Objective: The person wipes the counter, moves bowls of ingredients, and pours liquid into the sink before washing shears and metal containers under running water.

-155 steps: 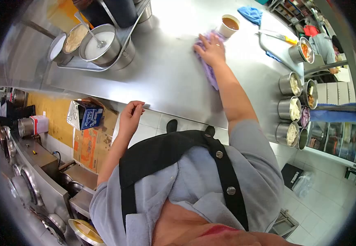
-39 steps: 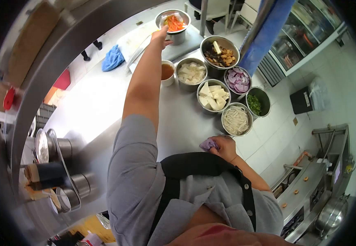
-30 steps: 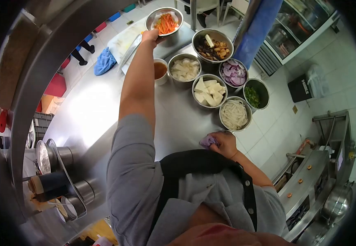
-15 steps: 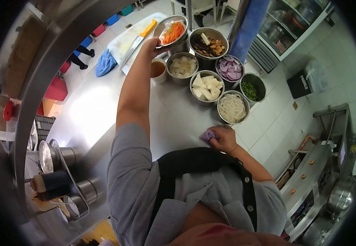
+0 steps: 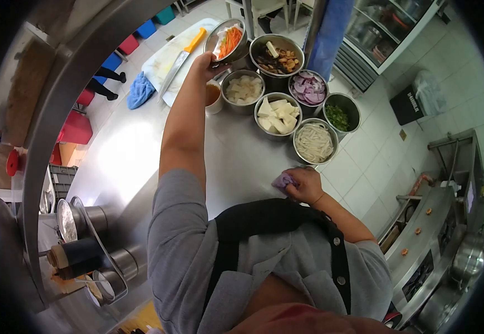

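Observation:
My left hand (image 5: 206, 65), at the end of a stretched arm, grips a metal bowl of carrot strips (image 5: 231, 42) at the far side of the table. The bowl is tilted, and some of my fingers are hidden beneath it. My right hand (image 5: 305, 187) is closed around a crumpled purple cloth (image 5: 284, 181) near the table's edge. Between the hands stand metal containers of white cubed pieces (image 5: 276, 116), pale strips (image 5: 313, 143), sliced purple onion (image 5: 308, 89), chopped greens (image 5: 337, 117), browned pieces (image 5: 286, 60) and translucent chunks (image 5: 243, 89).
A cup of brown liquid (image 5: 213, 97) stands beside my left forearm. Farther left are a yellow-handled knife (image 5: 182, 60) on a white cutting board (image 5: 151, 65) and a blue cloth (image 5: 140, 93). Pots (image 5: 105, 219) sit lower left; a stove (image 5: 420, 239) is at right.
The bowl of carrots in my left hand has tipped further. My right hand still holds the purple cloth in nearly the same place. The whole view has shifted slightly.

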Available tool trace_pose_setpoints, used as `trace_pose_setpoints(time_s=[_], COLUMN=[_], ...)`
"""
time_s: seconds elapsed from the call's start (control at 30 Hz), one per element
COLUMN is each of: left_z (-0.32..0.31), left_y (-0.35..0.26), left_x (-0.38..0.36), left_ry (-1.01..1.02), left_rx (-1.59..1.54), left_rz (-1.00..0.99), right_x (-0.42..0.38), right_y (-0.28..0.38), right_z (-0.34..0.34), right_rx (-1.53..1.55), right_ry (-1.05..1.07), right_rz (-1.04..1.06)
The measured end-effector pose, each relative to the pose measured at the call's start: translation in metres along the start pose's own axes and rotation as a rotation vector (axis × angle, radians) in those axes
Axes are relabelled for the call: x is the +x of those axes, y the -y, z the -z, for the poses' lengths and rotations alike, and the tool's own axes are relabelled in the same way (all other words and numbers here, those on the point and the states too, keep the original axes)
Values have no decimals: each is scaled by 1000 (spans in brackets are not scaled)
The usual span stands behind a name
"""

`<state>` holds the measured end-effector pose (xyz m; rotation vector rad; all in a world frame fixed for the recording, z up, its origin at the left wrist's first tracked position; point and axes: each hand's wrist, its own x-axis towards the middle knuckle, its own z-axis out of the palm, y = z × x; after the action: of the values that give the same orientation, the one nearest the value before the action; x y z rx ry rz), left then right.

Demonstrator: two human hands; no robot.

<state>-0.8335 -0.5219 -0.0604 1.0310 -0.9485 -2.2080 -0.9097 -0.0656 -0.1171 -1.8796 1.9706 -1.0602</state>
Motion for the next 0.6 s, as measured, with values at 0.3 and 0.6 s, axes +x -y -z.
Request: trace_pose_setpoints(time_s=[0.3,0.6], left_z=[0,-1], left_y=[2,-12], left_x=[-4,-17], left_ry=[-98,-139], left_rx=[-33,-19], left_rz=[48,17], right_x=[3,3], right_y=[4,6], right_z=[4,7], right_rx=[-29,-50], right_ry=[49,60], right_rz=[-14,2])
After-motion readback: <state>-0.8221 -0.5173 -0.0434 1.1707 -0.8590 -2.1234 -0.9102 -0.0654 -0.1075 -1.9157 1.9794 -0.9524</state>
